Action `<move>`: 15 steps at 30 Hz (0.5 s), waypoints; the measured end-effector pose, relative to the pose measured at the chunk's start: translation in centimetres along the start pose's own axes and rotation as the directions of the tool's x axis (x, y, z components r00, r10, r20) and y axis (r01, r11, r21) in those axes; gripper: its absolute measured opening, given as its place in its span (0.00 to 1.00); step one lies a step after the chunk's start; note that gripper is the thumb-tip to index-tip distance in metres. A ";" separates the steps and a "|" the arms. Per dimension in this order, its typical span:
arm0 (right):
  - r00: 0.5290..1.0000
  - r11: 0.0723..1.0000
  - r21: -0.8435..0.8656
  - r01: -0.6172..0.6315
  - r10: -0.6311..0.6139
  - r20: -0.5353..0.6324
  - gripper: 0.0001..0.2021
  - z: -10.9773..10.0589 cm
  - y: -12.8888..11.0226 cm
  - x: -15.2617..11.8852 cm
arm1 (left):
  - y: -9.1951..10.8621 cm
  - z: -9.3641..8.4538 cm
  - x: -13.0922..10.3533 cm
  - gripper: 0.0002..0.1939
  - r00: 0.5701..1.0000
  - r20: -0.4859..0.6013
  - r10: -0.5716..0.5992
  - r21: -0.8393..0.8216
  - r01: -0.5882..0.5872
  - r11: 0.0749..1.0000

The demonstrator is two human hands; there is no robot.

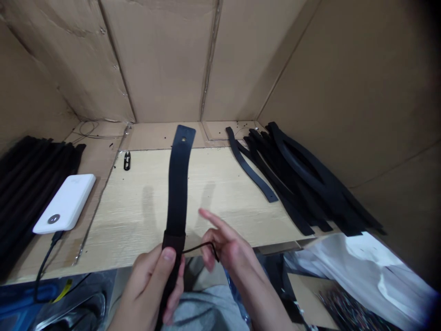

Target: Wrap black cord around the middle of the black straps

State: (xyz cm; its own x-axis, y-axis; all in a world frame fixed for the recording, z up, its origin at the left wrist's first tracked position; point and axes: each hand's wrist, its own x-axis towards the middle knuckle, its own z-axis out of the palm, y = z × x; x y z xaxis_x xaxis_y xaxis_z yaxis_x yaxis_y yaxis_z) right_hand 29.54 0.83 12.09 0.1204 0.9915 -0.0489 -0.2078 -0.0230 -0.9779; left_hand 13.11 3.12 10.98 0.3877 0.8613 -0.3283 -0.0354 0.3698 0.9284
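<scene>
My left hand (151,280) is closed around a dark fabric sleeve (173,241), thumb pressed flat on it. Out of the sleeve's top rises a flat black strap (178,184), held nearly upright, with a small hole near its rounded-corner end. A thin dark cord (197,248) leaves the sleeve's right side and bends at my right hand (227,248). There the index finger points out to the upper left while the other fingers curl by the cord and appear to grip it. The lower part of the sleeve is partly hidden by my left fingers.
Several black straps (299,179) lie piled at the right, one single strap (253,172) beside them. Dark fabric pieces (31,184) are stacked at the left near a white power bank (67,202) with a cable. Small thread snips (127,161) rest on the table (220,184); cardboard walls (165,59) enclose it.
</scene>
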 end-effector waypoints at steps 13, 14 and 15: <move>0.944 0.818 0.571 -0.070 -0.131 0.304 0.33 0.6 -0.8 -0.2 | 0.2 -1.3 -1.0 0.28 0.998 -0.056 -0.009 -0.036 0.007 0.999; 0.942 0.819 0.569 -0.070 -0.133 0.307 0.32 0.8 -0.8 -0.4 | 0.1 -1.3 -1.1 0.28 0.998 -0.055 -0.014 -0.046 0.012 0.999; 0.943 0.822 0.566 -0.069 -0.131 0.306 0.31 1.0 -0.7 -0.6 | 0.1 -1.2 -1.1 0.28 0.998 -0.055 -0.016 -0.051 0.013 0.999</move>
State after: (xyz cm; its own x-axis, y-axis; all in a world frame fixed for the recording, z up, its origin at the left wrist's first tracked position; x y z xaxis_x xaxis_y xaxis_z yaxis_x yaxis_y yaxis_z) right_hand 28.63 0.42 13.01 -0.1565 0.9770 0.1446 -0.7284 -0.0153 -0.6849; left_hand 11.56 2.62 11.27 0.3367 0.8732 -0.3522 -0.0769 0.3983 0.9140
